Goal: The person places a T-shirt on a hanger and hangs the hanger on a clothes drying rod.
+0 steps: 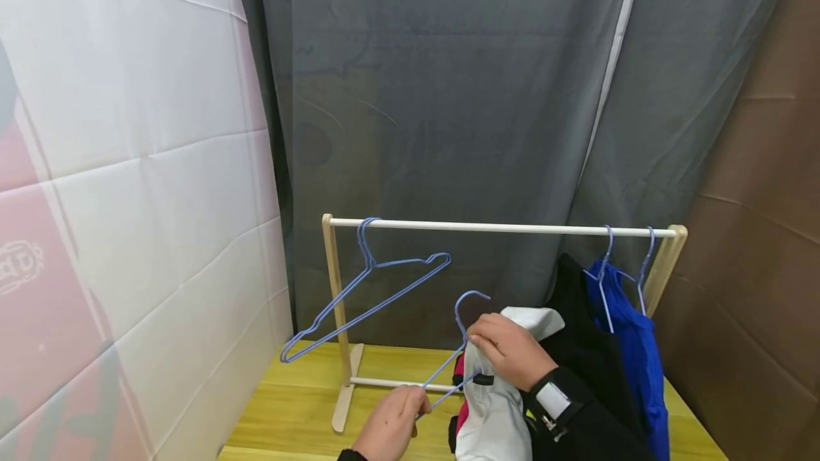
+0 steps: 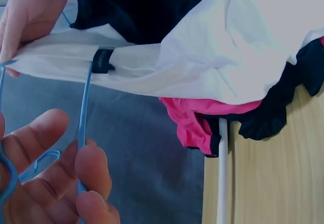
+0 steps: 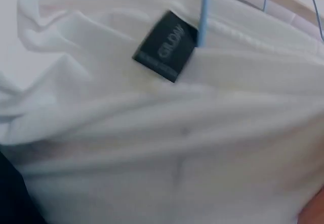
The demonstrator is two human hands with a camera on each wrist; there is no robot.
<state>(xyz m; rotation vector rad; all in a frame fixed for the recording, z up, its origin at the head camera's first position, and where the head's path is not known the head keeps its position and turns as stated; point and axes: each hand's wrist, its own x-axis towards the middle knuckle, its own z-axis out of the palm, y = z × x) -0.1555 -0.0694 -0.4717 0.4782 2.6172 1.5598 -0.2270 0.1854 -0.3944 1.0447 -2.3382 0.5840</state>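
My left hand [image 1: 392, 424] grips one end of a blue wire hanger [image 1: 442, 370], fingers curled round the wire. The hanger's hook points up, and its other end enters the neck opening of a white shirt [image 1: 493, 422]. My right hand [image 1: 509, 351] pinches that shirt by the neck edge, close beside the hanger's neck. A black label [image 3: 167, 46] shows inside the shirt's collar, with the hanger wire crossing next to it in the right wrist view. Cloth hides the far end of the hanger.
A rack with a white rail [image 1: 474, 227] stands on the wooden table [image 1: 282, 404]. Blue hangers [image 1: 365, 269] hang at its left; a black garment [image 1: 589, 333] and a blue garment [image 1: 640, 354] hang at the right. Pink-and-black cloth [image 2: 190, 125] lies below the shirt.
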